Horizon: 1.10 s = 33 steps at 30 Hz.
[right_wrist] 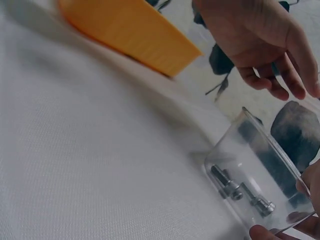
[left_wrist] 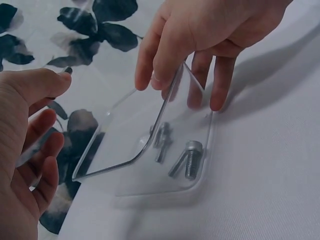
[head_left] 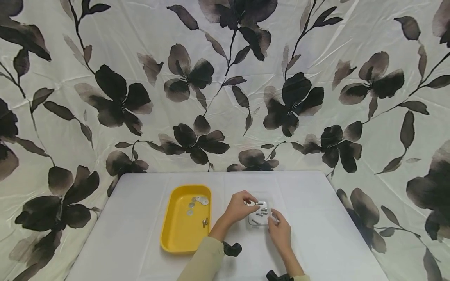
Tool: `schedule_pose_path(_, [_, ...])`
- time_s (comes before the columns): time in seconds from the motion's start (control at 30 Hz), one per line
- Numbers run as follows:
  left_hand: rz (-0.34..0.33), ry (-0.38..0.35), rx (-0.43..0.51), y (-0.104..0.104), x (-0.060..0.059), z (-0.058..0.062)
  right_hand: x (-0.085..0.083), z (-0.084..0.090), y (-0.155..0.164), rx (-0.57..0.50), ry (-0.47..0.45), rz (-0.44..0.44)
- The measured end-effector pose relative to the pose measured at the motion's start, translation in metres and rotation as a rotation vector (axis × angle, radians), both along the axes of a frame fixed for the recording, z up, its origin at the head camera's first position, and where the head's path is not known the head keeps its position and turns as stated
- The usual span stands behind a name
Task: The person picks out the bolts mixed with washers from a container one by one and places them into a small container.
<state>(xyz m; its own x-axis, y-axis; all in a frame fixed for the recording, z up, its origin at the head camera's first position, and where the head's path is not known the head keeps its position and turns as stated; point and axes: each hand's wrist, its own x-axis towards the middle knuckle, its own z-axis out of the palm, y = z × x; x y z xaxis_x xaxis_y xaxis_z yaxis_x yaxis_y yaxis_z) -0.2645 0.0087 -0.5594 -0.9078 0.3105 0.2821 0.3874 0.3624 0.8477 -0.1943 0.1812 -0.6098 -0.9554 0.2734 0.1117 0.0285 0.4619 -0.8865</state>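
My left hand [head_left: 240, 207] is over the far left part of a clear plastic container [head_left: 251, 221], pinching a small silver bolt [head_left: 259, 203] between thumb and fingertips. In the left wrist view, only a dark end of it shows at the thumb tip. My right hand [head_left: 280, 231] grips the container's right wall, thumb on one side and fingers on the other. The container looks tilted in the left wrist view. Several socket-head bolts [left_wrist: 193, 159] of different sizes lie on its bottom, also seen through the clear wall in the right wrist view.
A yellow tray [head_left: 168, 234] stands left of the container. Several round washers [head_left: 190, 213] lie toward its far end, and a small metal bolt [head_left: 205, 223] lies near its right wall. White cloth [head_left: 133, 218] covers the table; a floral curtain [head_left: 242, 97] hangs behind.
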Motion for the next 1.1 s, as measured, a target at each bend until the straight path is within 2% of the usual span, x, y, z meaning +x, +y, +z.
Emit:
schedule_pose_path(0.2, [-0.019, 0.054, -0.014, 0.009, -0.008, 0.0, -0.002, 0.0, 0.0, -0.026, 0.016, -0.007])
schedule_pose_path(0.47, [-0.006, -0.05, -0.025, 0.021, -0.011, 0.002, -0.002, -0.001, 0.002, -0.042, 0.006, 0.005])
schedule_pose_path(0.67, [0.018, -0.108, -0.058, 0.026, -0.01, -0.001, -0.002, -0.002, 0.003, -0.063, -0.003, 0.005])
schedule_pose_path(1.1, [0.018, -0.122, -0.041, 0.023, -0.009, -0.01, 0.0, -0.002, 0.003, -0.075, 0.001, 0.003])
